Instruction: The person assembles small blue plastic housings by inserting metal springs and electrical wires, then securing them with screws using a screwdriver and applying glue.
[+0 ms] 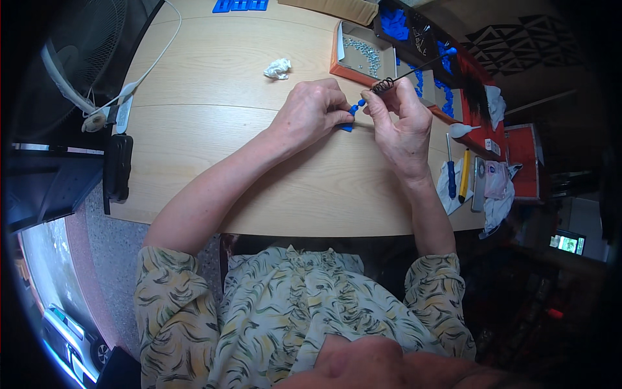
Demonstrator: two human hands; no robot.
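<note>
Patterned blouse cloth lies nearest the camera, at six o'clock, with both bare forearms reaching up from it over the pale wood tabletop.

Just above the picture's middle, toward one o'clock, the two hands nearly meet. The left hand has its fingers pinched on a small blue piece, whose lower edge shows beneath them. The right hand grasps a black coiled rod between thumb and fingers; the rod's thin shaft runs off toward two o'clock, to a blue end. Small blue bits sit in the narrow gap between the hands; whether they are joined to the rod or to the piece cannot be told, as fingers cover the meeting place.

This one piece looks to be midway through handling, since neither hand has let go. Plenty seems left: at one o'clock an open cardboard box holds many loose shiny metal bits, and beyond it a dark bin holds blue parts. Flat blue pieces lie at eleven o'clock by the far edge; they may be finished, but nothing confirms it. At three o'clock, a screwdriver and yellow knife lie unheld.
</note>
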